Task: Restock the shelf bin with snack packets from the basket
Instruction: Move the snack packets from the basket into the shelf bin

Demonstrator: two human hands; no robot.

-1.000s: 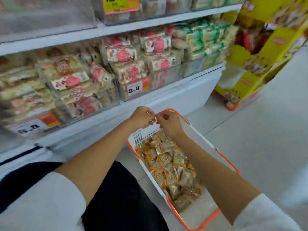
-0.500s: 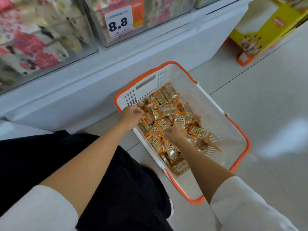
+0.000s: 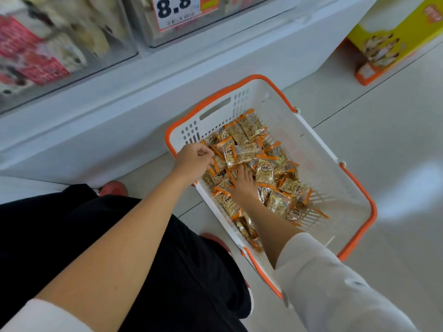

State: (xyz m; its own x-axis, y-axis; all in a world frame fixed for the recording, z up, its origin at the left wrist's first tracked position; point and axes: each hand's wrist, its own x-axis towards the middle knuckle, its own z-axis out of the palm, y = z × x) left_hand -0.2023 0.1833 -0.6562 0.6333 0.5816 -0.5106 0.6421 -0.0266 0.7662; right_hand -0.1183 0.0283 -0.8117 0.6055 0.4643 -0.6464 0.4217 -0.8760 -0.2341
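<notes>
Price tag: you see "8.8", far centre.
Yellow carton: far right, on the floor.
Shoe: pink, left of centre.

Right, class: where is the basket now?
Head view: the basket stands on the floor, right of centre, in front of the shelf base, below the 8.8 price tag.

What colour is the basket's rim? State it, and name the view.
The basket rim is orange; the head view shows it best.
</notes>
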